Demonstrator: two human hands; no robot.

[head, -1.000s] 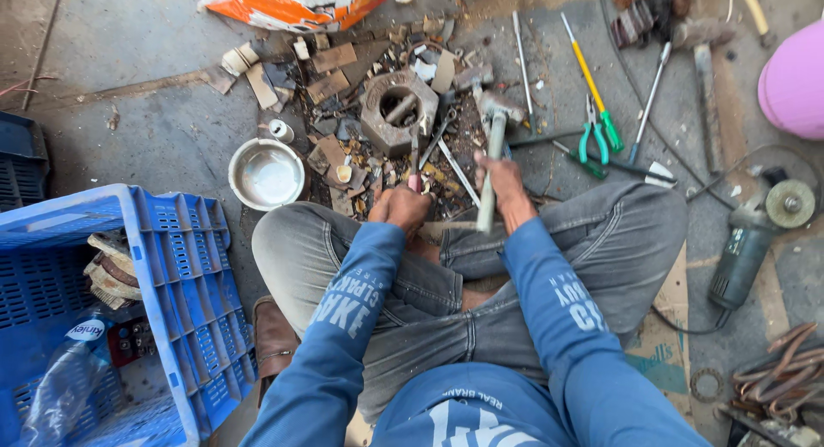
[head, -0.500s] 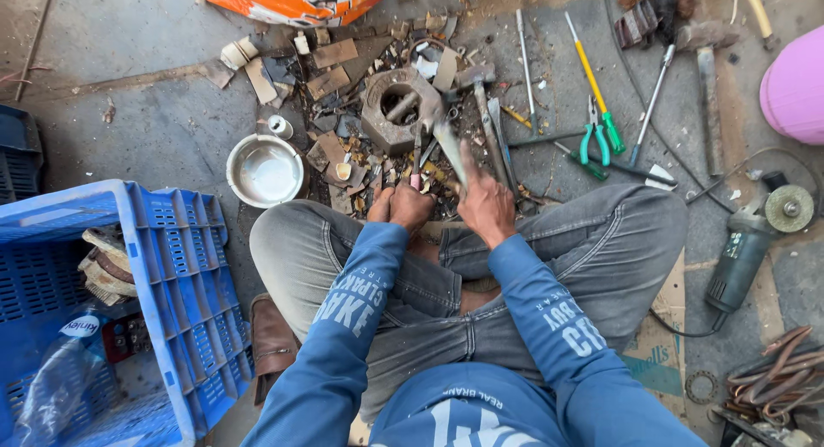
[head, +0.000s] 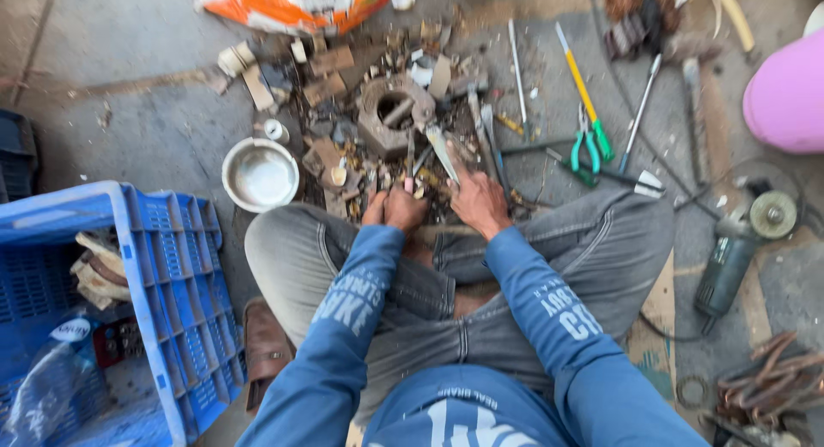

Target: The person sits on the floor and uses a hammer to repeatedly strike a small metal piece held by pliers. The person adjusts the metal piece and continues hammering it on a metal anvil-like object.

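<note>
right hand [head: 477, 202] lowered, fingers clamped on flat metal tool [head: 443, 153] | left hand [head: 396, 208] fisted | white bowl [head: 259, 174] empty

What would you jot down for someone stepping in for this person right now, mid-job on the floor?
Left hand: closed around a small part, low over the scrap pile in front of the crossed legs.
Right hand: gripping a flat metal tool, blade pointing up into the pile.
Nearby: square metal block with a round hole just beyond the hands; white bowl to the left; blue crate farther left; green-handled pliers and angle grinder to the right.
Done: pieces lie broken and scattered around the block.
Left: cannot tell how much remains.
</note>
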